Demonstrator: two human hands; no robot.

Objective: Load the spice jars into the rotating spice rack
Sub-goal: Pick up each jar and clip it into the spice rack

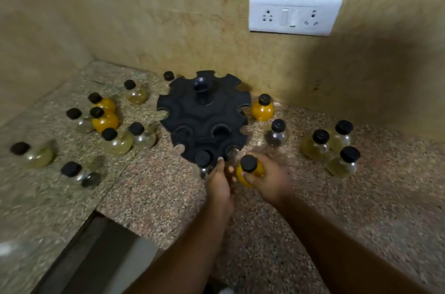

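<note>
Spice jars (262,107): sixteen. Rack (203,116): one. Hands (220,179): two.

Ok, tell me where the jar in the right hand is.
Head view, centre: the orange jar is gripped by the right hand, just right of the rack front edge.

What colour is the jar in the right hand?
Orange-yellow jar with a black cap, seen in the head view.

Both bare forearms reach forward side by side. The right hand (267,179) is curled closed around something, the left hand (219,179) extends fingers forward (blurred, grip unclear).
</note>
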